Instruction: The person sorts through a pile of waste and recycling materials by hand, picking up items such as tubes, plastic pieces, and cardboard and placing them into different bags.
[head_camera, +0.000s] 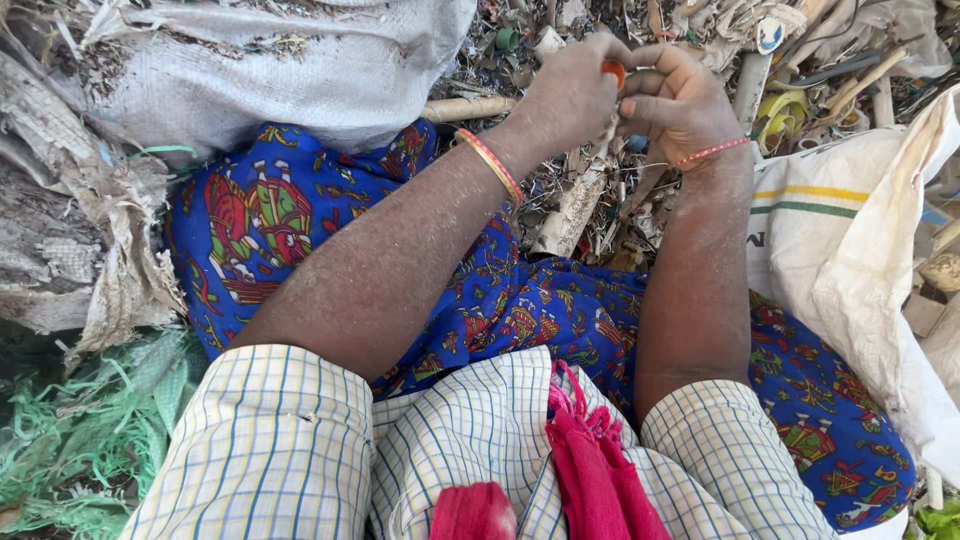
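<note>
My left hand (572, 92) and my right hand (678, 100) meet at the top middle of the head view, fingers pinched together on a small orange piece (614, 72). A pale strip (606, 132) hangs down from between the fingers. A red and gold bangle (490, 165) circles my left wrist and a thin red thread (710, 152) my right. Both forearms reach out over my lap, which is covered in blue patterned cloth (300, 215).
A grey woven sack (290, 60) lies at the top left, a white sack with a yellow and green stripe (850, 240) at the right. Mixed scrap of sticks, plastic bits and tubes (800, 60) covers the ground ahead. Green shredded netting (80, 430) lies at the lower left.
</note>
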